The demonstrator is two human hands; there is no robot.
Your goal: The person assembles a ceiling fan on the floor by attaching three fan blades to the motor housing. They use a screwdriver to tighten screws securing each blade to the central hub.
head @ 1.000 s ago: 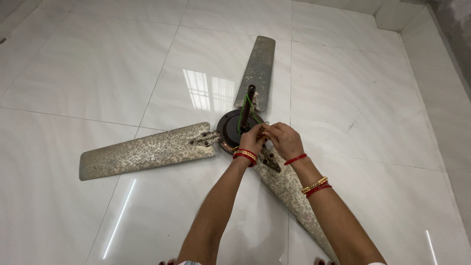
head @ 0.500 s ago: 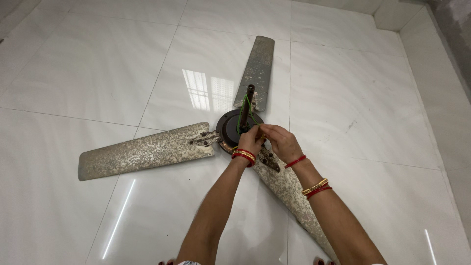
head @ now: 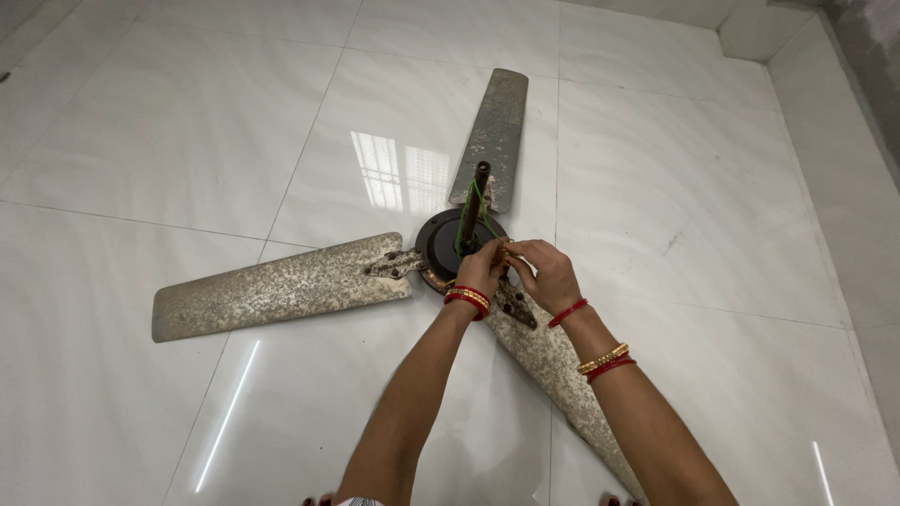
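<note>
Left hand (head: 480,267) and right hand (head: 547,275) pinch closed together at the fan hub's (head: 439,245) 4 o'clock edge. What they grip is hidden. The near blade (head: 553,365) is partly covered by the forearms.

A rusty three-bladed metal ceiling fan (head: 281,286) lies on the glossy white tiled floor (head: 169,122). The left hand (head: 481,267) and right hand (head: 547,274) meet at its dark round hub (head: 441,245), beside the upright rod (head: 472,201) wound with green wire (head: 486,208).

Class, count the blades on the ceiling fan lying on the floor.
3: one blade lies to the left, one blade points away from the person, one blade runs toward the person, partly under the right forearm.
</note>
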